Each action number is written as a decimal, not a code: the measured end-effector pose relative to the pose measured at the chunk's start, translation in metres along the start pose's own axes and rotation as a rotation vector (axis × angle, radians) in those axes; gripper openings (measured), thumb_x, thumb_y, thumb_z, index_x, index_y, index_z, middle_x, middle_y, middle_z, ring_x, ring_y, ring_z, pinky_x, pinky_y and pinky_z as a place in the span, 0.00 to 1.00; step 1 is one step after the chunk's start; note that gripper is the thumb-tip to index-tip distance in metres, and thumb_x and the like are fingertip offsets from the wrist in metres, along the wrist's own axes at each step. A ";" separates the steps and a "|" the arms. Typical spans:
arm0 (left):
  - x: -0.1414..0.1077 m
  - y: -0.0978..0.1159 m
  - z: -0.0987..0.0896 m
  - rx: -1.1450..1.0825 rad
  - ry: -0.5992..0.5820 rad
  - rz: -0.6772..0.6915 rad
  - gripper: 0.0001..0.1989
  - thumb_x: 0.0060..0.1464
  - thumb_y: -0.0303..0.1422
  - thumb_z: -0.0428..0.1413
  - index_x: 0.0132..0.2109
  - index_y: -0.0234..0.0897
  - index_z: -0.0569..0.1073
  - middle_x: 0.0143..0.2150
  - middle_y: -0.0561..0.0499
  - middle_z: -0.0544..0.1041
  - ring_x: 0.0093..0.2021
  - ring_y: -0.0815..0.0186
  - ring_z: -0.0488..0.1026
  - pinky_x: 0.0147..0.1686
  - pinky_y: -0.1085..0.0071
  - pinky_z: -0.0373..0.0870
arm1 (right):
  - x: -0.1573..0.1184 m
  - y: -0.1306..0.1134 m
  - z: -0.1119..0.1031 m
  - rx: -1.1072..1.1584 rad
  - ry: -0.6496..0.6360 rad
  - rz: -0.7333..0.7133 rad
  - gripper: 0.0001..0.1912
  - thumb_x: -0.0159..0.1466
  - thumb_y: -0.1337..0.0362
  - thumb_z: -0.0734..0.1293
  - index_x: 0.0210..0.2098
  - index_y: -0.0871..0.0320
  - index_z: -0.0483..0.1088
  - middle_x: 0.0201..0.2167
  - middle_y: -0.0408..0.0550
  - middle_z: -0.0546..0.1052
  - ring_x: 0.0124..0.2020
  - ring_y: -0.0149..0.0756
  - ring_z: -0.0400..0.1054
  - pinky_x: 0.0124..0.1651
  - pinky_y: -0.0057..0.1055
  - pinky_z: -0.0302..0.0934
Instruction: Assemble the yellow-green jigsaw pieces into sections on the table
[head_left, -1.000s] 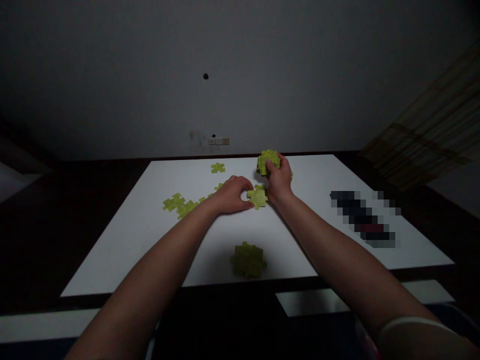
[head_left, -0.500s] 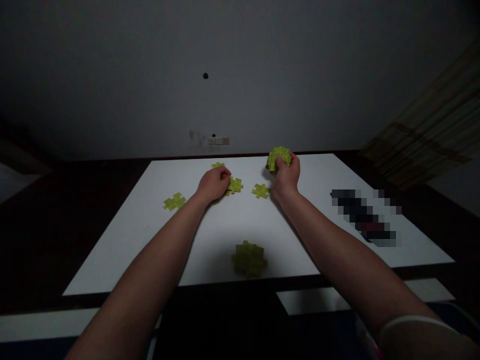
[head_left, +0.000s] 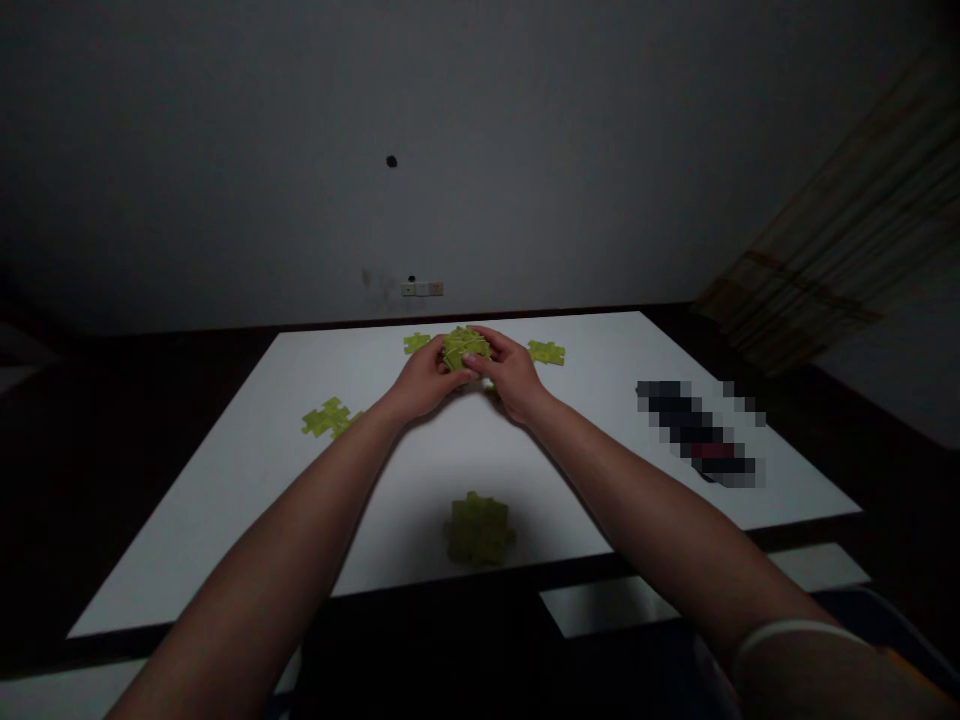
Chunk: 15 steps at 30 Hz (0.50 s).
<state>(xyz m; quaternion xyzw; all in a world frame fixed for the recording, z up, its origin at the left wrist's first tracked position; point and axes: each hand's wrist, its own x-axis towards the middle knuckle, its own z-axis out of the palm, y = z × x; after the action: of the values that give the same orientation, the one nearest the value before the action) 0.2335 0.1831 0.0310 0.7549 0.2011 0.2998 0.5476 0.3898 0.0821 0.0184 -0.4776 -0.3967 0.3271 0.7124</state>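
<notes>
A bunch of yellow-green puzzle pieces is gripped between both hands above the far middle of the white table. My left hand closes on its left side, thumb stretched along the bottom. From the right, my right hand wraps around it with the thumb pressed on the front. Left of the hands lie loose puzzle pieces, partly behind the left forearm. Another puzzle piece rests behind the left hand. A piece on the right lies beyond the right hand.
Near the front edge of the white table, a pile of puzzle pieces sits in shadow. A dark pixelated object lies on the right side. Behind the table stands a grey wall with sockets.
My right hand has brought the bunch left and down to meet my left hand, which now also grips it. The loose pieces near the left hand are mostly gone from sight. The view has shifted slightly.
</notes>
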 end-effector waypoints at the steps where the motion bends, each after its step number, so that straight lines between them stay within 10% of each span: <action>1: 0.000 -0.001 0.000 0.004 0.013 -0.009 0.23 0.53 0.40 0.76 0.52 0.39 0.80 0.48 0.46 0.87 0.47 0.55 0.84 0.48 0.60 0.82 | 0.000 0.000 -0.001 -0.011 -0.011 0.003 0.36 0.51 0.43 0.91 0.55 0.48 0.88 0.57 0.50 0.92 0.61 0.57 0.84 0.73 0.58 0.77; 7: 0.000 -0.002 -0.006 0.051 0.107 -0.010 0.22 0.53 0.46 0.76 0.47 0.39 0.82 0.45 0.46 0.87 0.43 0.56 0.82 0.46 0.59 0.81 | 0.012 -0.001 -0.020 -0.168 0.006 -0.021 0.27 0.67 0.39 0.79 0.59 0.46 0.88 0.61 0.49 0.90 0.64 0.54 0.81 0.74 0.56 0.72; 15: 0.005 -0.010 -0.018 0.031 0.261 -0.034 0.24 0.49 0.47 0.80 0.45 0.41 0.82 0.45 0.44 0.89 0.44 0.54 0.84 0.48 0.57 0.83 | 0.019 -0.002 -0.096 -1.279 0.366 0.117 0.28 0.68 0.62 0.75 0.66 0.60 0.83 0.70 0.74 0.81 0.79 0.73 0.64 0.82 0.73 0.53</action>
<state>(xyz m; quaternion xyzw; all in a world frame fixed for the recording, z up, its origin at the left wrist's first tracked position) 0.2254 0.2025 0.0263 0.7143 0.2878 0.3830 0.5101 0.4834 0.0569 0.0025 -0.8746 -0.3586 -0.0206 0.3257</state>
